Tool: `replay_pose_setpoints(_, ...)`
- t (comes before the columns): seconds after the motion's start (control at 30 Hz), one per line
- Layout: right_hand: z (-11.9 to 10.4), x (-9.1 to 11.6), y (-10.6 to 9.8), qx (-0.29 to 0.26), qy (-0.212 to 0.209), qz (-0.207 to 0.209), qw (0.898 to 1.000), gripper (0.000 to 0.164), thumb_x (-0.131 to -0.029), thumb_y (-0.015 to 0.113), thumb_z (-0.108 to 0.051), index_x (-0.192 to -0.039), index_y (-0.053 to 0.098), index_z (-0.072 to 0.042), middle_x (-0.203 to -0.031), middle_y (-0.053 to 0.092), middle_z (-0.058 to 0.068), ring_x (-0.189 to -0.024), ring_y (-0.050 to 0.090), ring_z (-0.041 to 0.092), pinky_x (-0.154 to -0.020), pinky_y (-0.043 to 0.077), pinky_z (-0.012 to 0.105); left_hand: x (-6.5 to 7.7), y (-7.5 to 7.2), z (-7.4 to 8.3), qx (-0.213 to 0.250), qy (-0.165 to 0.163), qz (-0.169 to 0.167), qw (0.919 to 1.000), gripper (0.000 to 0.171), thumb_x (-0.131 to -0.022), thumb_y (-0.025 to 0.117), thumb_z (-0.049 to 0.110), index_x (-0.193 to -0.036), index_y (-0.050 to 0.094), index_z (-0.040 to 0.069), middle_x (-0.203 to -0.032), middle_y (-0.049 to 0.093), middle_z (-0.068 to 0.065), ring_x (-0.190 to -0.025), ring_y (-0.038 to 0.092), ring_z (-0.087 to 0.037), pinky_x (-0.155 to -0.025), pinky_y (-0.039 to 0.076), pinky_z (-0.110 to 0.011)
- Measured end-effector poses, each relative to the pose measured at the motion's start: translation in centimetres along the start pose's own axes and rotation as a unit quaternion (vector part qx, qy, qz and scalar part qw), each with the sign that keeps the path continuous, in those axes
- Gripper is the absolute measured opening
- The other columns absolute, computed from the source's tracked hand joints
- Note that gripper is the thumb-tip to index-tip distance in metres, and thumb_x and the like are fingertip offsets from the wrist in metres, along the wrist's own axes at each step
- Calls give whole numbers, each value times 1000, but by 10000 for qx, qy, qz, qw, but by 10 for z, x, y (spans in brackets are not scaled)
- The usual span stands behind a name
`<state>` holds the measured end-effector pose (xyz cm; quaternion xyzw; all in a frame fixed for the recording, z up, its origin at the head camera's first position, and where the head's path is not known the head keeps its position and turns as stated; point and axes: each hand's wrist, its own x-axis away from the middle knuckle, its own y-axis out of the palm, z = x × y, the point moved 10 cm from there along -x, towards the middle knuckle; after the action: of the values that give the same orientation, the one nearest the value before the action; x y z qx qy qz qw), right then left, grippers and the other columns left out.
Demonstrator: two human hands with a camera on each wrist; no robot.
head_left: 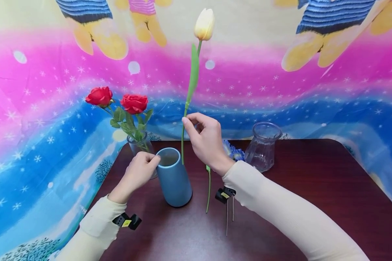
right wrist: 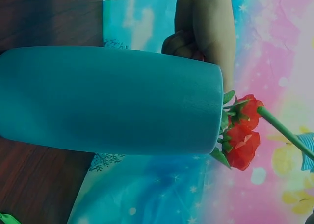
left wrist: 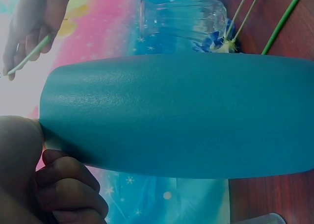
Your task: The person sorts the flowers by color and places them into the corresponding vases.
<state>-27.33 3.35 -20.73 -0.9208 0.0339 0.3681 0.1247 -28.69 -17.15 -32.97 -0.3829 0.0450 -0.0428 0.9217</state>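
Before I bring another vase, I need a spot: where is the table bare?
The table is bare right of the clear vase, beyond the right sleeve, and in front of the blue vase, left of the green stem. Crowded: back left, around the rose vase and left hand.

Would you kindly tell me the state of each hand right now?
Left hand: closed, holding the blue vase at its rim.
Right hand: closed, holding the pale yellow tulip by its stem.

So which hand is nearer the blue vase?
Left. The left hand grips the blue vase by its rim; the right hand is apart from it, higher and to the right, pinching the yellow tulip by its stem.
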Motion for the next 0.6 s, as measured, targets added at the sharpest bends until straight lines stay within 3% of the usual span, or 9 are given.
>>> replay_pose_setpoints(0.27,-7,-7,9,-1,-264,176,9995,17,-100,63,-16,-102,74,-4,-82,69,10,-59,48,19,-57,41,27,0,0,0,40,5,-16,10000,44,-97,45,21,-54,39,16,-48,33,4,-44,32,-18,-43,21,-26)
replay_pose_setpoints(0.6,2,4,32,608,-220,-202,9977,18,-100,63,-20,-104,77,-9,-87,72,4,-64,54,15,-59,45,25,-1,0,0,73,11,5,10000,44,-97,46,21,-53,41,15,-48,36,3,-44,35,-20,-43,23,-27)
